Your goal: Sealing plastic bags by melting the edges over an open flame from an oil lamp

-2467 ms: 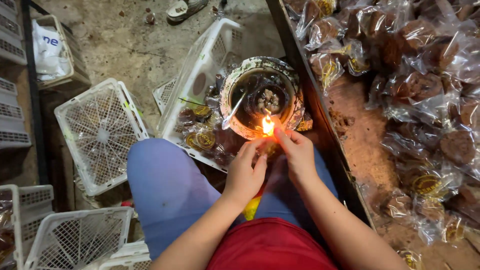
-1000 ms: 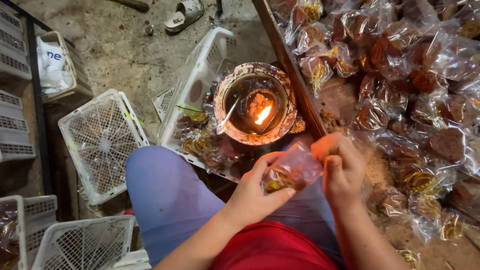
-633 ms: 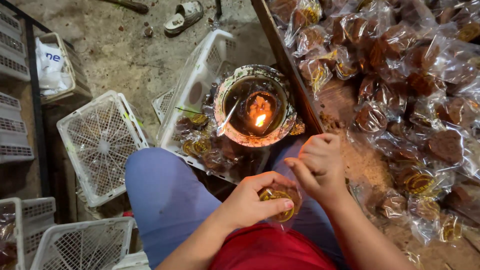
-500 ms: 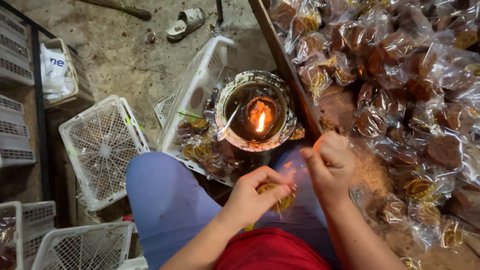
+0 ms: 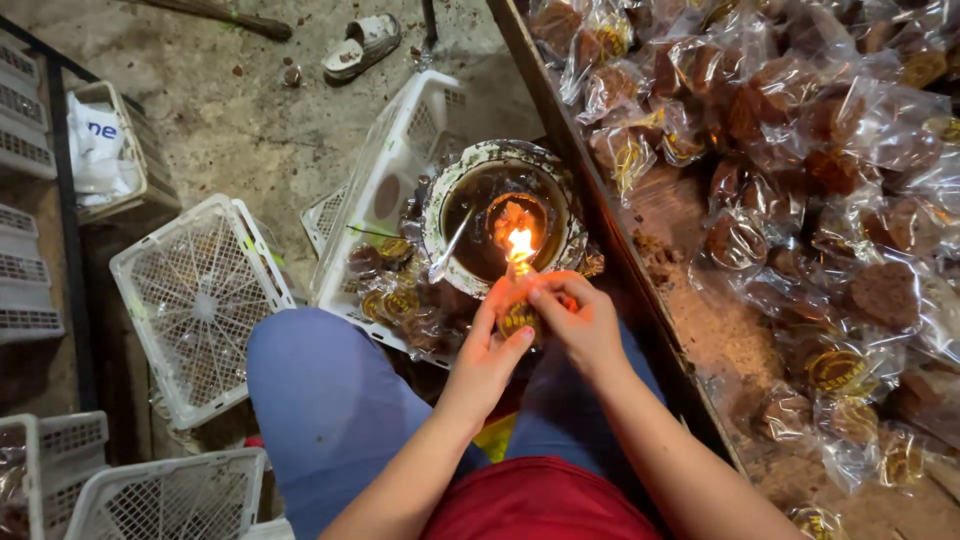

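Note:
My left hand (image 5: 487, 352) and my right hand (image 5: 580, 322) together hold a small clear bag with a brown cake (image 5: 517, 316) in it, its top edge right at the flame (image 5: 520, 243). The flame burns in a round metal bowl lamp (image 5: 502, 215) that rests in a white plastic crate (image 5: 390, 190). Several sealed bags (image 5: 395, 290) lie in that crate below the lamp. Both hands pinch the bag, fingers closed around it.
A wooden tray (image 5: 690, 340) on the right is piled with several bagged brown cakes (image 5: 800, 150). Empty white crates (image 5: 195, 300) stand on the dirt floor to the left. My blue-trousered knee (image 5: 320, 400) is below. A sandal (image 5: 362, 42) lies at the top.
The hands drew the bag away from the flame toward my lap, turned and folded it there, then brought it back up to the flame.

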